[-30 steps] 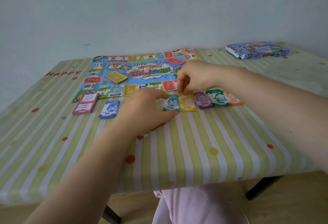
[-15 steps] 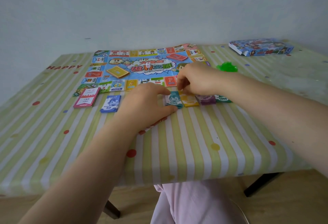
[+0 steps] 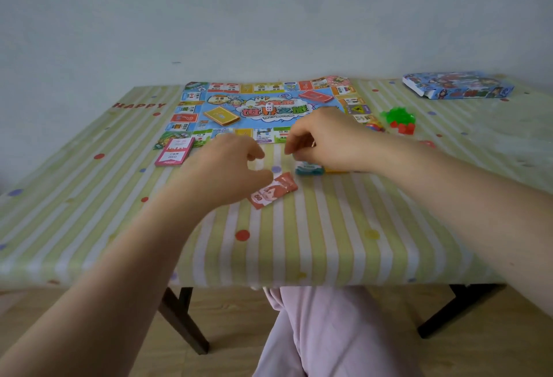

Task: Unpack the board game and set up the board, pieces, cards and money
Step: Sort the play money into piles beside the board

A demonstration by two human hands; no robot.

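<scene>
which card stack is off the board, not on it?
The pink card stack, on the tablecloth at the board's near-left corner. The yellow stack and red stack both lie on the board's blue centre.

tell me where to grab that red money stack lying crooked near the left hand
Pinch the red money stack at its far right corner, which lies bare and points away from the left hand. Coming from the right looks best: it lies flat and skewed on the table, its left part under that hand.
</scene>
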